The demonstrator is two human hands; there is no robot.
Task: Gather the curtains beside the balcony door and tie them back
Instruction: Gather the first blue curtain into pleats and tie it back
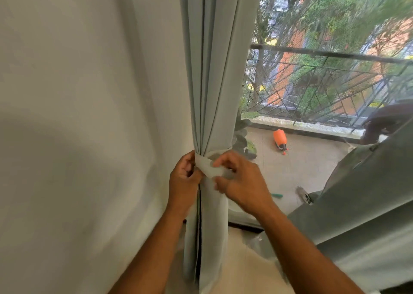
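Observation:
A pale grey-green curtain (212,70) hangs gathered into a narrow bunch beside the balcony door. A tieback band (210,167) of the same fabric wraps around the bunch at waist height. My left hand (184,177) grips the band's left end against the curtain's left edge. My right hand (240,181) pinches the band's other end between thumb and fingers, just right of the bunch. Below the band the curtain falls straight to the floor.
A white wall (78,115) fills the left. Through the door lie the balcony floor, an orange spray bottle (280,140) on its side, a metal railing (324,86) and trees. Another grey curtain panel (368,200) slants across the lower right.

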